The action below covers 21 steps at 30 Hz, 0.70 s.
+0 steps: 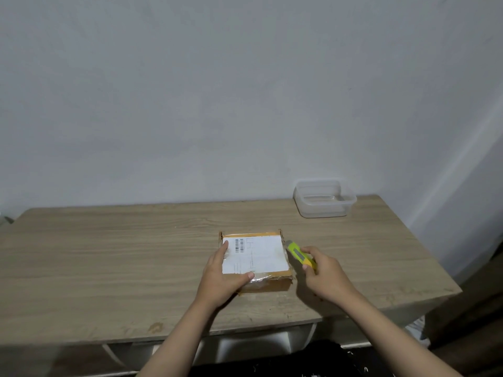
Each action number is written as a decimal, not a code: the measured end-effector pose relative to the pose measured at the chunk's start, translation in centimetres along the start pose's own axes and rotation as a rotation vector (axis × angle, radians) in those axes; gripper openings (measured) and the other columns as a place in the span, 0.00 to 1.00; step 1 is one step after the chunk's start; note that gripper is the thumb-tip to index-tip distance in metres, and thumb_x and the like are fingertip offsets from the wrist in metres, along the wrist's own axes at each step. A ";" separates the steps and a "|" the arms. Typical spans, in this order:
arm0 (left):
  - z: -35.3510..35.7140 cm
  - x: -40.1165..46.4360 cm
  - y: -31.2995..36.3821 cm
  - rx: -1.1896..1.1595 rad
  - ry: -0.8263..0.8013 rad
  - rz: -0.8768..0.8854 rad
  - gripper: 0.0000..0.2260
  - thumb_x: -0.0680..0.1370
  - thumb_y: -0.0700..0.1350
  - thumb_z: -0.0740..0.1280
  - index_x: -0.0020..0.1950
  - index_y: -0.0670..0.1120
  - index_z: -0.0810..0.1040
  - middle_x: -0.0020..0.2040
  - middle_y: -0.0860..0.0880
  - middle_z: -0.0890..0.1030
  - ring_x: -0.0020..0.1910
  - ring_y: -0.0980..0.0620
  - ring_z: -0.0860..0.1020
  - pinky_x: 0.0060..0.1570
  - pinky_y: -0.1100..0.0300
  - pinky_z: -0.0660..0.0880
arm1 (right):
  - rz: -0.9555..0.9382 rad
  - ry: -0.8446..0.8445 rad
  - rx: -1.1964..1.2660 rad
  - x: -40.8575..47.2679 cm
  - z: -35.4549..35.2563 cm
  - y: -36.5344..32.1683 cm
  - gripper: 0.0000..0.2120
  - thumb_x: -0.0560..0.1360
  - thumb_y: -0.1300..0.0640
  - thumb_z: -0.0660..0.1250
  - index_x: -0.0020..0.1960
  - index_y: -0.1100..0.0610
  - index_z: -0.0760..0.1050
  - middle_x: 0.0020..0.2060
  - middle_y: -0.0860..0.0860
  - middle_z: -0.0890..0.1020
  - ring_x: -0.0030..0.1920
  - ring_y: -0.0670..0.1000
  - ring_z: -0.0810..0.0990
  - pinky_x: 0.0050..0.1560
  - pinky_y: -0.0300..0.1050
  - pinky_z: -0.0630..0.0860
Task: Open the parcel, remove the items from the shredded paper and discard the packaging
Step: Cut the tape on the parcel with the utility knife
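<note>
Two bare forearms are reaching in from the near edge over the wooden bench (109, 254). The left hand (226, 276) is lying on the near left corner of the parcel (261, 281), fingers fairly straight along its left side and thumb stretched across the near edge, pressing it down rather than curling round it. The right hand (324, 270) is clenching a yellow-green utility knife (299, 254), whose front end is pointing at the parcel's right side; whether a blade is touching the cardboard is too blurred to tell. The parcel is sitting flat near the middle of the bench, a brown taped box with a white shipping label (258, 254) on top. Farther back, at the right rear by the wall (245, 91), a clear plastic container (325, 198) is standing well apart from the parcel.
</note>
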<state>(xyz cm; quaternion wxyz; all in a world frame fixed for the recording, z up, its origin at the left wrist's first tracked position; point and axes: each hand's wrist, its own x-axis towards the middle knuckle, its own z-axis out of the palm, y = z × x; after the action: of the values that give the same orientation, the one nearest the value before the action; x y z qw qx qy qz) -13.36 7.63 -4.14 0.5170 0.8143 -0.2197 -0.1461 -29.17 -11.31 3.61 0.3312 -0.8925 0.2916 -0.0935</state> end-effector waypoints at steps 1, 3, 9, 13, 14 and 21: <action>0.1 0.0 0.0 -0.014 0.003 -0.006 0.47 0.58 0.57 0.79 0.73 0.53 0.63 0.65 0.54 0.69 0.65 0.56 0.68 0.66 0.58 0.65 | 0.000 -0.007 0.001 0.0 0.1 -0.2 0.19 0.74 0.62 0.63 0.65 0.54 0.71 0.43 0.50 0.78 0.36 0.47 0.74 0.36 0.36 0.67; 0.2 0.0 -0.1 -0.047 -0.003 -0.025 0.47 0.57 0.57 0.79 0.73 0.54 0.63 0.66 0.53 0.70 0.65 0.56 0.69 0.67 0.57 0.67 | 0.006 -0.013 0.003 0.0 0.2 -0.3 0.20 0.74 0.62 0.62 0.66 0.54 0.71 0.47 0.53 0.81 0.37 0.48 0.76 0.39 0.36 0.69; 0.3 -0.1 -0.5 -0.105 -0.013 -0.042 0.48 0.55 0.59 0.79 0.72 0.56 0.63 0.67 0.51 0.72 0.65 0.55 0.71 0.66 0.52 0.70 | 0.026 -0.004 -0.005 0.2 0.6 -0.7 0.20 0.74 0.62 0.62 0.66 0.56 0.71 0.55 0.56 0.81 0.54 0.56 0.79 0.48 0.38 0.70; 0.3 0.0 -0.6 -0.103 -0.013 -0.037 0.48 0.55 0.60 0.79 0.72 0.56 0.63 0.67 0.51 0.72 0.65 0.54 0.71 0.66 0.52 0.70 | 0.028 -0.013 -0.040 0.3 0.6 -1.2 0.21 0.74 0.62 0.62 0.67 0.57 0.70 0.57 0.56 0.81 0.56 0.57 0.78 0.53 0.41 0.72; 0.3 0.0 -0.7 -0.101 -0.014 -0.035 0.48 0.55 0.60 0.78 0.72 0.56 0.63 0.67 0.51 0.72 0.65 0.54 0.71 0.66 0.52 0.70 | 0.026 -0.017 -0.050 0.3 0.5 -1.3 0.21 0.74 0.62 0.62 0.67 0.57 0.69 0.58 0.56 0.80 0.57 0.57 0.78 0.54 0.42 0.73; 0.5 0.1 -0.8 -0.114 -0.002 -0.053 0.49 0.54 0.61 0.79 0.72 0.57 0.64 0.67 0.51 0.72 0.65 0.54 0.72 0.66 0.51 0.70 | 0.021 -0.082 -0.169 0.8 -0.3 -3.1 0.18 0.72 0.62 0.60 0.62 0.59 0.72 0.53 0.60 0.81 0.52 0.60 0.79 0.45 0.46 0.75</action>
<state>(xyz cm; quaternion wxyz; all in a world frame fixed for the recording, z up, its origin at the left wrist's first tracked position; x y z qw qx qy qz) -13.35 7.50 -5.10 0.5584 0.7888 -0.1902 -0.1729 -27.23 -10.02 5.82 0.2673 -0.9172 0.2940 -0.0287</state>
